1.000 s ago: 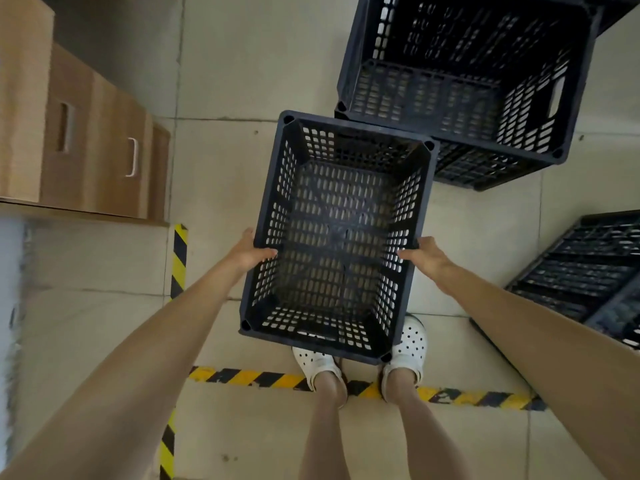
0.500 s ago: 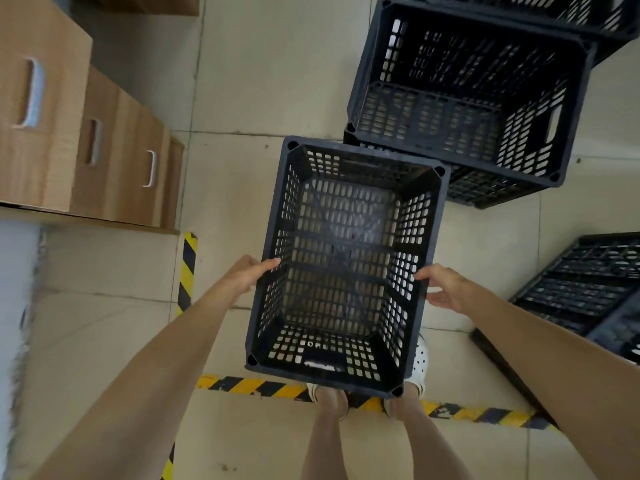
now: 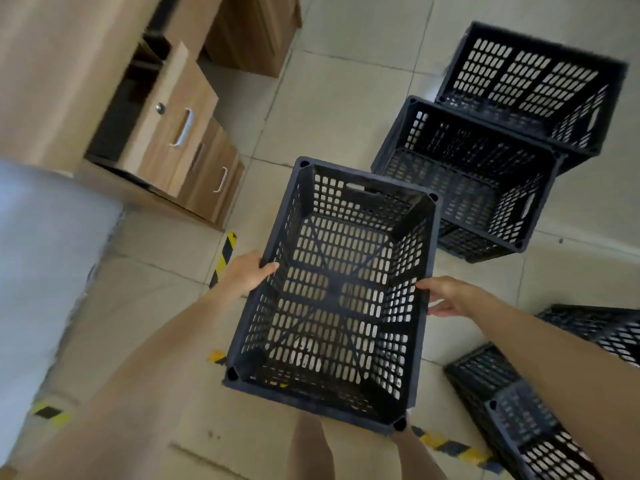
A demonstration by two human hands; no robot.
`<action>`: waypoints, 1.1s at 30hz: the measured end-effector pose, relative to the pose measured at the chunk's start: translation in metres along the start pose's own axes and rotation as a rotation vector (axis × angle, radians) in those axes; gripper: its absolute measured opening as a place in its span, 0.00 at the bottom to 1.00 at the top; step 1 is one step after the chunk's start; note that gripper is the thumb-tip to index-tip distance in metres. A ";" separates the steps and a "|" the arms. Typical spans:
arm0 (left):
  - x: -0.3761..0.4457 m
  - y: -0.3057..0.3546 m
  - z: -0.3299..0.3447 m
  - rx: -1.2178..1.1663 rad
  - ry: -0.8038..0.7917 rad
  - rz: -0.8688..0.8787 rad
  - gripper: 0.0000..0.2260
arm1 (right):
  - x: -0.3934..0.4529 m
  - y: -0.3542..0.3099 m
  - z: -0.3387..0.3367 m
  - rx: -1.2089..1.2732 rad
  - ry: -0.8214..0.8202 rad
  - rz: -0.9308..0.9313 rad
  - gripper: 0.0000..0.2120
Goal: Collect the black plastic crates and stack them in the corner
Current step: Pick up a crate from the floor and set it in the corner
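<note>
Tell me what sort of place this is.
Probably a storeroom or workshop office: black plastic crates standing on a tiled floor, yellow-and-black hazard tape marking it, and a wooden drawer cabinet alongside.

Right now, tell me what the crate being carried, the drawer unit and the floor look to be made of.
Held crate: moulded black plastic, matt; slotted walls, ribbed base.
Drawer unit: wood-grain board, probably laminate; its handles look like pale metal, though that is uncertain.
Floor: pale tiles with a dull sheen; grout lines show.
</note>
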State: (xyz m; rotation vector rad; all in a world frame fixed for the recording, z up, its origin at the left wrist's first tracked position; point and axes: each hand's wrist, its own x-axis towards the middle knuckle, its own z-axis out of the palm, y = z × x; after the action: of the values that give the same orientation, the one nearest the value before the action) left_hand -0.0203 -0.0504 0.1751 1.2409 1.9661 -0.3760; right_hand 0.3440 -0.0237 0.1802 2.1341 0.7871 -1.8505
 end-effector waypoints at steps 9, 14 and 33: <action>-0.111 -0.080 0.028 0.007 0.133 -0.100 0.14 | -0.067 0.003 0.030 -0.323 -0.026 -0.034 0.20; -0.169 -0.129 0.032 -0.157 0.158 -0.175 0.14 | -0.095 -0.018 0.075 -0.461 -0.054 -0.079 0.20; -0.393 -0.443 0.019 -0.500 0.283 -0.712 0.11 | -0.262 -0.116 0.427 -0.968 -0.242 -0.382 0.26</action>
State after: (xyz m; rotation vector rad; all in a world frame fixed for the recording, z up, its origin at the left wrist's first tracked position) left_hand -0.3032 -0.5264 0.3869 0.2633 2.5071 -0.0300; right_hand -0.0980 -0.2014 0.3729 1.1816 1.6625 -1.3521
